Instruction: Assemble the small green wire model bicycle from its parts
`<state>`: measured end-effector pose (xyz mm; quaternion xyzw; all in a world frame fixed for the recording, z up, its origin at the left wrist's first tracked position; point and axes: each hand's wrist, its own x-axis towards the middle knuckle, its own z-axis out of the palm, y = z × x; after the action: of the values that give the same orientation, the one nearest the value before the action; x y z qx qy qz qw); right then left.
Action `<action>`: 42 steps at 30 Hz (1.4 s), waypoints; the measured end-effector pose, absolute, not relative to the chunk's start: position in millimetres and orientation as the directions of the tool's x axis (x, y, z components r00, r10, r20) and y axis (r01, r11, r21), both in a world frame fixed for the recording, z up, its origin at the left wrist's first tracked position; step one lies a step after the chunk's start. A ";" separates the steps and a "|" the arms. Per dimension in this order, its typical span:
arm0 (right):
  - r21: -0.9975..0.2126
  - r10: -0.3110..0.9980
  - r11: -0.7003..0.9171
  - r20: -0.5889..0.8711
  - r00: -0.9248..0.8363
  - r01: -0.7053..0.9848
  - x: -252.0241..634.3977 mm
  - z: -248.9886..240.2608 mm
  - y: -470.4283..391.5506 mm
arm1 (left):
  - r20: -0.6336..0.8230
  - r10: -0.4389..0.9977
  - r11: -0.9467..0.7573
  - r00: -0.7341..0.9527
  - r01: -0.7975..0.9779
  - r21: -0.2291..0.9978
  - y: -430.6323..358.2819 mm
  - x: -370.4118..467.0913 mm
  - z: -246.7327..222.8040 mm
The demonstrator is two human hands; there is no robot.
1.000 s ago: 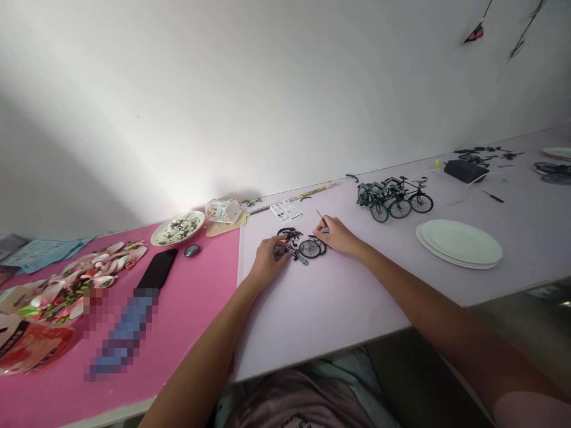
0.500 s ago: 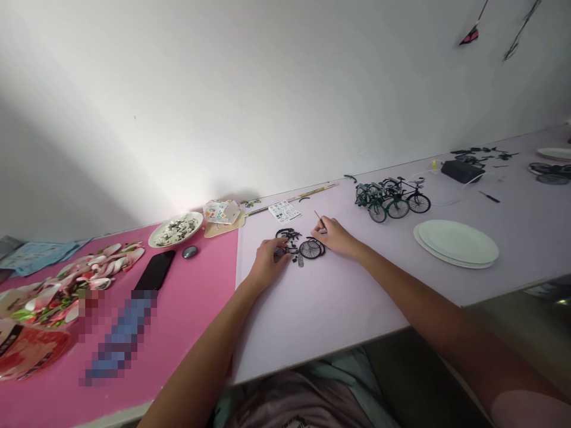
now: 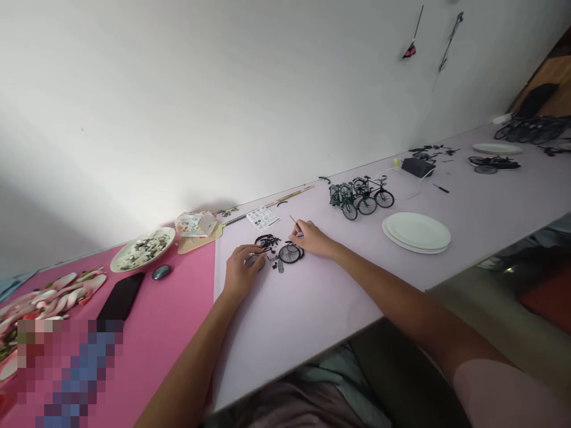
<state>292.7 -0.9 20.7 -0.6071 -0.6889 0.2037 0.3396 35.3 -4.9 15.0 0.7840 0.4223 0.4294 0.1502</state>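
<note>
My left hand (image 3: 242, 273) rests on the table, its fingers curled over a small black model bicycle part with a spoked wheel, partly hidden under the fingertips. Beside it lies a spoked model bicycle wheel (image 3: 289, 253) with a dark mudguard along its edge. My right hand (image 3: 312, 236) is just beyond this wheel, closed on a thin stick-like tool (image 3: 293, 220) whose slim end points up and left. Behind my left fingers lies a group of black curved parts (image 3: 266, 240). A small grey rack-like piece (image 3: 281, 268) lies in front of the wheel.
A printed white sheet (image 3: 263, 217) lies behind my hands. Assembled model bicycles (image 3: 357, 197) and stacked white plates (image 3: 417, 232) stand to the right, with a screwdriver (image 3: 441, 188) beyond. On the left are a plate of small pieces (image 3: 145, 248), a phone (image 3: 120, 297) and a dark oval object (image 3: 161, 272).
The view has turned to the right, so everything sits further left and more of the far table end shows. My hands keep nearly the same places around the bicycle parts.
</note>
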 end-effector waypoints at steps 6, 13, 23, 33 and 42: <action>-0.704 0.978 0.173 0.206 -0.035 0.689 292.5 21.1 -2.6 | 0.581 0.784 -0.591 0.219 0.547 0.592 -8.6 34.3 20.2; -0.731 0.979 0.148 0.202 0.004 0.666 297.4 22.2 -3.1 | 0.515 0.838 -0.497 0.180 0.642 0.584 -2.3 28.2 17.6; -0.663 0.993 0.116 0.089 -0.076 0.740 307.7 14.3 -0.4 | 0.237 0.891 -0.453 0.387 0.780 0.431 -4.6 32.4 3.8; -0.692 0.977 0.211 0.179 -0.120 0.690 303.7 8.7 3.3 | 0.256 0.832 -0.553 0.492 0.710 0.435 -8.4 33.7 7.6; -0.584 0.887 0.462 0.325 -0.329 0.667 268.4 15.9 -10.7 | 0.204 0.837 -0.537 0.507 0.690 0.485 -17.6 36.2 15.5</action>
<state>268.4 -10.7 15.9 -0.4880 -0.7960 0.1758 0.3119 36.2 -17.6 15.5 0.8506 0.4490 0.2116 0.1733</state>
